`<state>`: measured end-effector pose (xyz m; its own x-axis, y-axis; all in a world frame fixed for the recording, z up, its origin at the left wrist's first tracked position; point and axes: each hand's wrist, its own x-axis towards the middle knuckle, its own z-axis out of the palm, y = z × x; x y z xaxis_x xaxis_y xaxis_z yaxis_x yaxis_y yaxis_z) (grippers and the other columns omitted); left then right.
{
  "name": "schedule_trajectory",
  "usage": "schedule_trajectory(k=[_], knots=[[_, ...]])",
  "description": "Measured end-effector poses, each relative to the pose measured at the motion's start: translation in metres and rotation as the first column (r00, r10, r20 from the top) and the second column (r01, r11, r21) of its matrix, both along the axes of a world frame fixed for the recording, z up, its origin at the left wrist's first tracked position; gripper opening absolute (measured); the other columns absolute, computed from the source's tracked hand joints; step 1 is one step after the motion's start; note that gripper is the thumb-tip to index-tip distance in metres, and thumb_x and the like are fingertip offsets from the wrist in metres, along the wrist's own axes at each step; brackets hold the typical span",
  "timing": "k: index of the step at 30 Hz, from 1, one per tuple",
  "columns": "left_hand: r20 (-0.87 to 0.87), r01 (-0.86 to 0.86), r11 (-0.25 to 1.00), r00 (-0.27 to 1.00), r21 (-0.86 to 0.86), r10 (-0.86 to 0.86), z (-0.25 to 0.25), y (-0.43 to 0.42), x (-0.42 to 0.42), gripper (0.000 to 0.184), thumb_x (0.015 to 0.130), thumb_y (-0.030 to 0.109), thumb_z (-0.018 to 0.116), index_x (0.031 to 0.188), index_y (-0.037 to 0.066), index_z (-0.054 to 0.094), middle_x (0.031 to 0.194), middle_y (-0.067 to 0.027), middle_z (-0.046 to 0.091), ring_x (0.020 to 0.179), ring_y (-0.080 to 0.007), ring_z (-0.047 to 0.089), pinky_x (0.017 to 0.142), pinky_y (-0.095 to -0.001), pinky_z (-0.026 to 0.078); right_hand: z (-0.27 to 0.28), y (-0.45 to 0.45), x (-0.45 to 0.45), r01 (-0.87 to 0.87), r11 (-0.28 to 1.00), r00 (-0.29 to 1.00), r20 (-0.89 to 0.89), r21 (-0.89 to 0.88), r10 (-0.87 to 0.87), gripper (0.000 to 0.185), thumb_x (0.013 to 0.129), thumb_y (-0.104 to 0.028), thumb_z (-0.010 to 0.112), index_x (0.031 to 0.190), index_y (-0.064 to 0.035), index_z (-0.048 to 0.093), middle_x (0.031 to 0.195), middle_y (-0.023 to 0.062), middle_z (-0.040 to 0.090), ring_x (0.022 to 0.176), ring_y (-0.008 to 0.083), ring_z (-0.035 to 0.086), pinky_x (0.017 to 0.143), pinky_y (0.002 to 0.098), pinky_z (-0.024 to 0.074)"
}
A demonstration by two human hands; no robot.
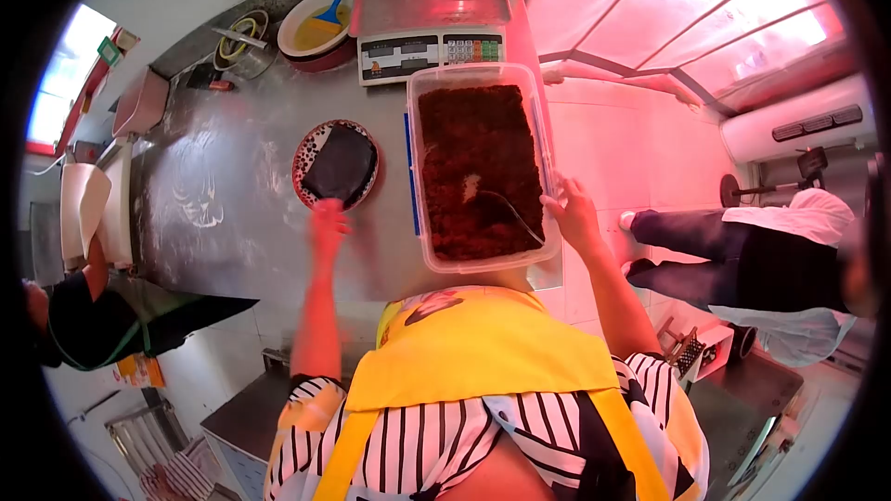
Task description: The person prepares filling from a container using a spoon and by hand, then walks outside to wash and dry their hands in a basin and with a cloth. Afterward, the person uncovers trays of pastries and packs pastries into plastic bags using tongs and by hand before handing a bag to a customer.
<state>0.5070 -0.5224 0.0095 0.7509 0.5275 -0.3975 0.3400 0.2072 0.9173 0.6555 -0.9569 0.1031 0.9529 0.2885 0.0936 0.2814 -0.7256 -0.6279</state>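
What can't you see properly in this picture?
All in the head view:
- Middle of the patterned dish: covered by the dark sheet.
- Floor of the tub: under the red-brown stuff.
- Fingers of the left hand: blurred.
- Key labels on the scale: too small.
- Person at right: cut off by the dark edge.

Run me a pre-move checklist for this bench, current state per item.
1. Tub uncovered: ok, reddish-brown contents exposed.
2. Thin handle inside tub: ok, slants across the contents toward the right side.
3. Dark flat item on patterned plate: ok.
4. Left hand grip on that item: cannot tell, blurred.
5. Right hand grip on tub: cannot tell, hand is at the rim.
6. Scale reading: cannot tell, too small.
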Motion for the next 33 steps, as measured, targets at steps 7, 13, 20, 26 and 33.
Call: schedule_trajectory(k=[7,13,20,26,33], knots=[[-0.251,-0.146,0.982,0.953,0.118,0.172,-0.030,0.074,0.038,0.026,0.089,0.022,0.054,0.107,0.003,0.050,0.080,-0.0082,0.059,0.061,-0.0159,0.059,0.047,-0.0287,0.050,0.023,0.020,-0.039,-0.432,0.748,0.876,-0.036,-0.504,0.481,0.015,0.077,-0.016,0.060,0.086,-0.0074,0.052,0.081,0.0084,0.058,0.081,0.0247,0.058,0.062,0.0382,0.0475],[-0.082,-0.032,0.998,0.996,0.044,0.036,-0.053,0.039,0.072,0.031,0.089,0.027,0.055,0.103,0.000,0.050,0.080,-0.0090,0.059,0.065,-0.0173,0.061,0.048,-0.0305,0.051,0.022,0.030,-0.045,-0.421,0.585,0.905,-0.282,-0.693,0.318,0.005,0.079,-0.009,0.051,0.084,-0.0073,0.050,0.076,0.0079,0.059,0.081,0.0253,0.059,0.058,0.0377,0.0479],[-0.259,0.370,0.814,0.925,0.448,-0.278,0.056,-0.043,0.054,0.055,0.084,0.046,0.058,0.112,-0.001,0.049,0.071,-0.0069,0.059,0.067,-0.0190,0.061,0.062,-0.0323,0.049,0.042,0.038,-0.036,-0.302,0.808,0.928,0.037,-0.506,0.370,0.010,0.077,-0.007,0.054,0.086,-0.0077,0.050,0.076,0.0085,0.058,0.071,0.0285,0.060,0.058,0.0388,0.0477],[-0.209,0.390,0.542,0.907,0.744,-0.365,0.073,-0.156,0.059,0.061,0.082,0.032,0.062,0.130,0.006,0.035,0.123,-0.0185,0.043,0.092,-0.0389,0.057,0.074,-0.0470,0.048,0.020,0.087,0.016,-0.323,0.946,0.946,-0.006,-0.019,0.323,0.013,0.081,-0.015,0.059,0.088,-0.0050,0.063,0.080,0.0149,0.060,0.075,0.0321,0.061,0.065,0.0382,0.0487],[-0.214,0.360,0.548,0.925,0.755,-0.313,0.064,-0.146,0.070,0.050,0.079,0.012,0.056,0.125,0.007,0.037,0.115,-0.0165,0.044,0.089,-0.0412,0.056,0.072,-0.0504,0.048,0.007,0.090,0.066,-0.357,0.933,0.934,0.007,0.034,0.357,0.023,0.084,-0.018,0.058,0.096,-0.0015,0.066,0.087,0.0179,0.066,0.081,0.0303,0.065,0.076,0.0340,0.0502]])
